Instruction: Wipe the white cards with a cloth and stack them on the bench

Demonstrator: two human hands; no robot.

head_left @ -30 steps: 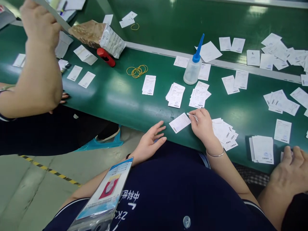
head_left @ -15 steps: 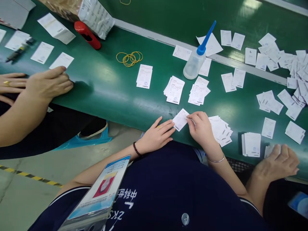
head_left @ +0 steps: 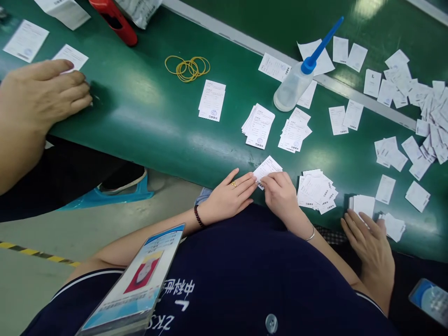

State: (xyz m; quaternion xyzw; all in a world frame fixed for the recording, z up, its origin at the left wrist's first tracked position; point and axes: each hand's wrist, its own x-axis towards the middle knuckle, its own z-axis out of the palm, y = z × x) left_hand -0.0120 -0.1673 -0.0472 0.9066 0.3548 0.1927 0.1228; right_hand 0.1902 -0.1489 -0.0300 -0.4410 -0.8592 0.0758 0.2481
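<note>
A small white printed card (head_left: 269, 166) lies at the near edge of the green table, between my two hands. My left hand (head_left: 229, 196), with a ring on it, is stretched out flat, its fingertips touching the card's left side. At the card's lower right edge, my right hand (head_left: 280, 195) has thumb and fingers pinched together; the tips partly hide what is in them. Just right of that hand is a loose fanned pile of similar cards (head_left: 315, 187). Beyond the hands lie two more piles, the left pile (head_left: 261, 128) and the right pile (head_left: 294, 134).
A squeeze bottle (head_left: 289, 88) with a blue nozzle stands behind the piles. Yellow rubber bands (head_left: 187, 69) and a red tool (head_left: 115, 21) lie further left. One co-worker's hand (head_left: 45, 93) rests at left, another co-worker's hand (head_left: 373, 242) at right. Many cards (head_left: 436, 109) heap up far right.
My right hand has moved down and left along the card to its lower edge. The right co-worker's hand has shifted left onto a stack. My view has moved a little.
</note>
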